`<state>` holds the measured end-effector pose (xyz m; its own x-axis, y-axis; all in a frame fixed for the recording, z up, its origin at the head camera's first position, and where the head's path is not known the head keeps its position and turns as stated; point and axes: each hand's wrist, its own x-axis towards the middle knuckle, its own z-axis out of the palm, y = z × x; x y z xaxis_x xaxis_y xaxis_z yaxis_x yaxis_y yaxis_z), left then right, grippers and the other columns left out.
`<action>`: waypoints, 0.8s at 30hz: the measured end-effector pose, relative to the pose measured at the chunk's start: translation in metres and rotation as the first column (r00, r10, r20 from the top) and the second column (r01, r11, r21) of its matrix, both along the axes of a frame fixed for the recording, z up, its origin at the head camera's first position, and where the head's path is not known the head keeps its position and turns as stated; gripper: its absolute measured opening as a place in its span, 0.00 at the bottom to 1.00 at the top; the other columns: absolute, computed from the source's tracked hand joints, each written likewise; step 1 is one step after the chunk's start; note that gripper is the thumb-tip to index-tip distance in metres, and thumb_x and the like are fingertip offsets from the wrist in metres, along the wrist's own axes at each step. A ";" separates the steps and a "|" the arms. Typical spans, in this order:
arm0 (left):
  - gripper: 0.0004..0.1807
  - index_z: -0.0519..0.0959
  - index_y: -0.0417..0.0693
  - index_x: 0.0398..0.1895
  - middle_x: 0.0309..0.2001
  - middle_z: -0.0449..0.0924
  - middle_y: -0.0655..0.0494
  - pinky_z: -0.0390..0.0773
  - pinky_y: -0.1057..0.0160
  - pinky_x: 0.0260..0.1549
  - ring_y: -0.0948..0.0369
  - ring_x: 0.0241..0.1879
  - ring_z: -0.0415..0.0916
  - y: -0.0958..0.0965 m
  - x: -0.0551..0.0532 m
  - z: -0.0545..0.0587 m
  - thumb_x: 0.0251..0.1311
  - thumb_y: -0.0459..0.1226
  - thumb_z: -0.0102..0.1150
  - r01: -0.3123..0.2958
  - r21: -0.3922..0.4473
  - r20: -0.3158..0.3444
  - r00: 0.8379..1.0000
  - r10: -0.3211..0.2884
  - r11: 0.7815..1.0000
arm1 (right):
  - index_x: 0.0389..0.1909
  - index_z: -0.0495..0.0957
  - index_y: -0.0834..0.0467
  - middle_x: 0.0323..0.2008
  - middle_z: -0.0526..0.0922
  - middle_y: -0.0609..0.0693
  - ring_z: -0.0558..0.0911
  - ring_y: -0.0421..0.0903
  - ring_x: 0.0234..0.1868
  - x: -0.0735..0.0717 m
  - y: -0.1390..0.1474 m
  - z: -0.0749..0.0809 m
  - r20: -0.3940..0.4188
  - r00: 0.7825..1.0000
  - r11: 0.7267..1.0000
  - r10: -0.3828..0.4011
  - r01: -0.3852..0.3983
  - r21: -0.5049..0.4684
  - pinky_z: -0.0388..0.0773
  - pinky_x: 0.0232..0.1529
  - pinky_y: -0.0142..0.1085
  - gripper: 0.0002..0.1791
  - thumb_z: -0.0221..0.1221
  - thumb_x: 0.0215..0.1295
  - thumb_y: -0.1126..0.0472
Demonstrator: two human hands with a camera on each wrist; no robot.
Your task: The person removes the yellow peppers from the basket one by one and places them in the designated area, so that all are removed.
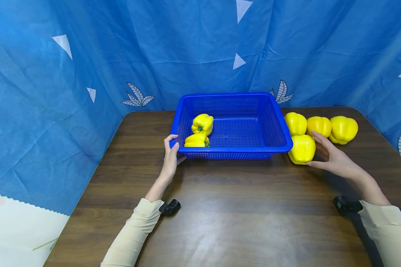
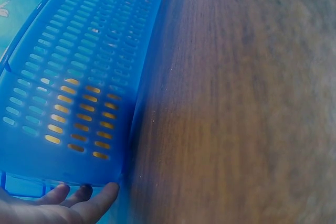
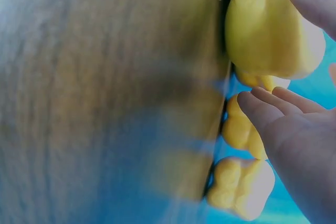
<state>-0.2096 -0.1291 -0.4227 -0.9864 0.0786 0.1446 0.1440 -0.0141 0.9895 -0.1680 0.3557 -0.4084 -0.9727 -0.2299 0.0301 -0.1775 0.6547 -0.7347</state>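
At the left front corner of a blue plastic basket [image 1: 234, 149], my left hand [image 1: 169, 161] grips the rim, its fingers also showing at the basket's end in the left wrist view. Two yellow bell peppers [image 1: 202, 124] lie inside, toward the left end. My right hand [image 1: 337, 159] is beside the nearest yellow bell pepper [image 1: 302, 149] outside the basket, thumb and fingers spread on its right side. In the right wrist view those fingers [image 3: 257, 109] are fairly straight, with a gap between thumb and fingers.
Three more yellow bell peppers [image 1: 319, 126] stand in a row behind, right of the basket. All rest on a dark wooden table [image 1: 240, 207]. A blue patterned curtain [image 1: 200, 48] hangs along the back and sides.
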 end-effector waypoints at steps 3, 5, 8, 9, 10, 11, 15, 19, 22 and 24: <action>0.19 0.49 0.52 0.61 0.70 0.38 0.49 0.64 0.33 0.58 0.41 0.67 0.53 0.000 0.001 0.001 0.70 0.44 0.31 -0.007 -0.014 -0.001 1.000 0.007 1.000 | 0.73 0.33 0.41 0.73 0.40 0.66 0.53 0.28 0.70 0.000 0.001 0.004 0.019 1.000 1.000 -0.017 0.017 0.011 0.56 0.47 0.05 0.51 0.60 0.61 0.59; 0.19 0.49 0.53 0.61 0.70 0.38 0.49 0.64 0.33 0.58 0.41 0.67 0.53 0.001 0.001 0.001 0.69 0.44 0.31 -0.008 -0.018 0.001 1.000 0.008 1.000 | 0.73 0.33 0.42 0.73 0.39 0.67 0.50 0.44 0.75 0.001 0.001 0.006 0.027 0.999 0.999 -0.025 0.024 0.022 0.55 0.47 0.04 0.50 0.59 0.62 0.57; 0.19 0.49 0.53 0.61 0.70 0.38 0.49 0.64 0.33 0.58 0.41 0.67 0.53 0.001 0.001 0.001 0.70 0.45 0.31 -0.006 -0.024 0.003 1.000 0.006 1.000 | 0.74 0.32 0.42 0.74 0.38 0.65 0.46 0.62 0.73 0.001 0.002 0.008 0.036 0.999 0.999 -0.031 0.031 0.026 0.54 0.47 0.04 0.48 0.56 0.65 0.57; 0.19 0.49 0.53 0.61 0.70 0.38 0.49 0.64 0.33 0.58 0.41 0.67 0.53 0.001 0.001 0.001 0.70 0.45 0.31 -0.004 -0.025 0.004 1.000 0.004 1.000 | 0.74 0.32 0.42 0.74 0.38 0.64 0.46 0.63 0.73 0.002 0.002 0.009 0.035 0.999 0.999 -0.032 0.031 0.026 0.53 0.47 0.04 0.47 0.55 0.65 0.56; 0.19 0.49 0.53 0.61 0.71 0.38 0.49 0.64 0.33 0.58 0.41 0.67 0.53 0.000 0.000 0.001 0.70 0.45 0.31 -0.002 -0.023 0.006 1.000 0.002 1.000 | 0.74 0.32 0.42 0.74 0.38 0.63 0.45 0.63 0.73 0.002 0.002 0.009 0.036 0.999 0.999 -0.034 0.033 0.027 0.53 0.46 0.04 0.46 0.55 0.66 0.56; 0.19 0.49 0.53 0.61 0.71 0.38 0.49 0.63 0.33 0.58 0.41 0.67 0.53 0.000 0.000 0.000 0.70 0.45 0.31 0.000 -0.022 0.007 1.000 0.000 1.000 | 0.74 0.32 0.42 0.74 0.38 0.63 0.45 0.62 0.73 0.002 0.002 0.010 0.036 0.999 0.999 -0.035 0.035 0.027 0.53 0.46 0.04 0.46 0.54 0.66 0.56; 0.20 0.48 0.52 0.61 0.71 0.37 0.49 0.63 0.33 0.58 0.40 0.68 0.52 0.000 0.000 -0.001 0.70 0.44 0.31 0.004 -0.023 0.008 1.000 -0.004 1.000 | 0.73 0.32 0.42 0.74 0.38 0.62 0.46 0.61 0.73 0.004 0.002 0.013 0.029 0.998 0.998 -0.053 0.052 0.037 0.53 0.46 0.04 0.45 0.52 0.68 0.55; 0.20 0.49 0.54 0.61 0.70 0.38 0.48 0.64 0.32 0.57 0.39 0.67 0.53 0.000 0.001 -0.002 0.69 0.45 0.31 -0.002 -0.041 -0.009 1.000 0.002 0.999 | 0.73 0.32 0.42 0.74 0.39 0.63 0.47 0.65 0.72 0.004 0.002 0.016 0.023 0.996 0.994 -0.088 0.086 0.063 0.52 0.60 0.10 0.44 0.52 0.68 0.53; 0.20 0.51 0.58 0.60 0.69 0.40 0.47 0.65 0.32 0.55 0.38 0.65 0.55 0.000 0.001 -0.003 0.68 0.49 0.32 -0.012 -0.050 -0.042 0.999 0.010 0.999 | 0.74 0.34 0.42 0.73 0.43 0.66 0.48 0.67 0.71 0.003 0.001 0.018 0.007 0.992 0.990 -0.122 0.121 0.076 0.48 0.61 0.09 0.43 0.52 0.68 0.51; 0.19 0.52 0.60 0.59 0.69 0.40 0.46 0.66 0.31 0.54 0.38 0.64 0.55 0.000 0.001 -0.002 0.68 0.50 0.33 -0.014 -0.041 -0.054 0.998 0.012 0.999 | 0.74 0.36 0.43 0.72 0.47 0.67 0.49 0.64 0.72 0.003 0.000 0.019 -0.014 0.989 0.986 -0.149 0.150 0.074 0.48 0.59 0.07 0.42 0.52 0.67 0.50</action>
